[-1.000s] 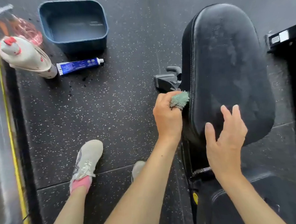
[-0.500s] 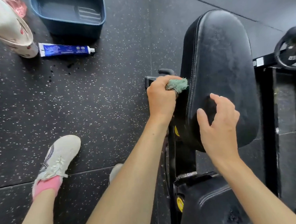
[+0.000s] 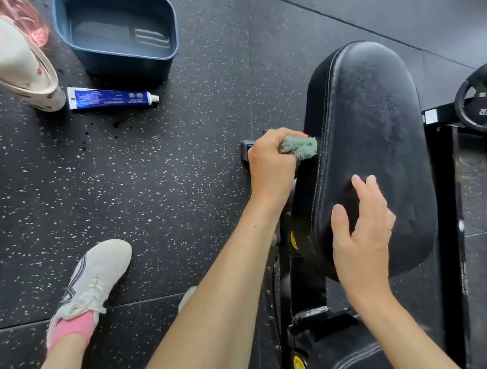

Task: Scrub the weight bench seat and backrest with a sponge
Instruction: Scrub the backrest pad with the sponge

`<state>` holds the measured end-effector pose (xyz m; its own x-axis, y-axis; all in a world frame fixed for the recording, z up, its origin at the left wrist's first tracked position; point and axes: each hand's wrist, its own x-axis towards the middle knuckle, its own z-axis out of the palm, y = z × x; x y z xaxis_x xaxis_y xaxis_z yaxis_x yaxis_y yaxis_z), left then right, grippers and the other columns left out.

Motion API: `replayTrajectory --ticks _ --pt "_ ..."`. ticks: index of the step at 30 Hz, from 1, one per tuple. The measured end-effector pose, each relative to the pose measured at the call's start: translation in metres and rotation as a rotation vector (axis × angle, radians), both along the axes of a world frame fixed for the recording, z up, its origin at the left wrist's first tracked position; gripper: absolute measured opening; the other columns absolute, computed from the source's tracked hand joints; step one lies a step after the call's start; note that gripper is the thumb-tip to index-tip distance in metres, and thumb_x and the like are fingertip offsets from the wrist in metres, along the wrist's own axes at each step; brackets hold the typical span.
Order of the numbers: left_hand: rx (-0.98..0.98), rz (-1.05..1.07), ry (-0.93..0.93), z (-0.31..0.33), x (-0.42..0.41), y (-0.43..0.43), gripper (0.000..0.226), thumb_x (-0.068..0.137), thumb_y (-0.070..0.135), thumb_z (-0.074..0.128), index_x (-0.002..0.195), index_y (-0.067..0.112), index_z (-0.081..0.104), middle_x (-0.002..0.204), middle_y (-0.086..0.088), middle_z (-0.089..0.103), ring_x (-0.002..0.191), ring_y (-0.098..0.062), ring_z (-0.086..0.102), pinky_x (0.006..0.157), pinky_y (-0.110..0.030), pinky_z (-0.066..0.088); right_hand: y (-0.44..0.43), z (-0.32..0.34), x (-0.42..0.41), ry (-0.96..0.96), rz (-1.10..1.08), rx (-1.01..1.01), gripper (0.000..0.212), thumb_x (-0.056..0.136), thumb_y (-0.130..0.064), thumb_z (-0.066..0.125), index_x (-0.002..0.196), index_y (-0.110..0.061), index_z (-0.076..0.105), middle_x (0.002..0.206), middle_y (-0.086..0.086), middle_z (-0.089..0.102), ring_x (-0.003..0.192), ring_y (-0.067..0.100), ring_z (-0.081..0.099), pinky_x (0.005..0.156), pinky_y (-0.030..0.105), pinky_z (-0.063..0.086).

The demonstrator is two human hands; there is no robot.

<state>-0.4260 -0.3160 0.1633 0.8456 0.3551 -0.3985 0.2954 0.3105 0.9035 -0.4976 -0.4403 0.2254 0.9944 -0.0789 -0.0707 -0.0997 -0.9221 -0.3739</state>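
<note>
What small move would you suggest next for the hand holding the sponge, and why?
Probably slide the sponge along the side of the bench pad: the left hand grips it there, beside the stitched seam, while the right hand rests open on top, bracing it.

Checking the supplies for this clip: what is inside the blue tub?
The blue tub holds clear liquid, apparently water, with nothing floating in it. Its near wall hides the front strip of the bottom.

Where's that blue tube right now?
Head view, upper left: the blue tube lies on the speckled floor just below the blue basin, its flat end beside the white bottle.
</note>
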Motion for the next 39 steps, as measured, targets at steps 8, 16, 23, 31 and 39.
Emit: replayTrajectory --ticks 8,16,23,31,39 --pt "-0.024 -0.046 -0.011 0.019 -0.057 -0.004 0.053 0.055 -0.008 0.038 0.079 0.028 0.07 0.081 0.014 0.068 0.08 -0.006 0.061 0.071 -0.019 0.046 0.001 0.001 0.001 -0.004 -0.029 0.006 0.052 0.092 -0.029 0.044 0.143 -0.022 0.038 0.156 -0.001 0.025 0.13 0.011 0.022 0.107 0.037 0.022" --pt "0.323 0.016 -0.169 0.029 0.042 -0.005 0.049 0.061 -0.01 0.041 0.092 0.013 0.072 0.091 0.0 0.063 0.085 -0.016 0.056 0.076 -0.022 0.044 0.002 0.007 -0.003 -0.007 -0.136 0.125 0.058 0.092 -0.022 0.059 0.144 -0.02 0.032 0.155 -0.005 0.022 0.129 -0.011 0.014 0.107 0.023 0.023" --pt "1.068 -0.688 -0.711 0.045 -0.028 -0.016 0.04 0.077 -0.013 0.028 0.073 0.008 0.062 0.076 -0.006 0.057 0.069 -0.023 0.039 0.057 -0.036 0.042 -0.001 0.011 -0.03 -0.038 -0.427 0.128 0.051 0.094 -0.008 0.051 0.142 -0.017 0.037 0.154 0.002 0.025 0.126 -0.007 0.013 0.095 -0.006 0.01" --pt "1.092 -0.656 -0.46 0.061 0.024 -0.021 0.034 0.057 -0.019 0.038 0.071 0.005 0.058 0.074 -0.007 0.053 0.072 -0.027 0.042 0.044 -0.033 0.036 0.0 0.019 -0.056 -0.066 -0.617 0.154 0.046 0.093 -0.001 0.049 0.137 -0.016 0.045 0.15 0.001 0.034 0.133 0.008 0.023 0.107 0.034 0.028" --pt "0.912 -1.005 -0.7 0.067 -0.074 -0.027 0.045 0.067 -0.002 0.026 0.087 0.008 0.065 0.081 -0.005 0.056 0.076 -0.023 0.044 0.061 -0.023 0.028 -0.028 0.03 -0.064 -0.032 -0.542 0.174 0.049 0.09 0.007 0.044 0.132 -0.015 0.049 0.148 0.002 0.037 0.133 0.016 0.03 0.098 0.008 0.022"
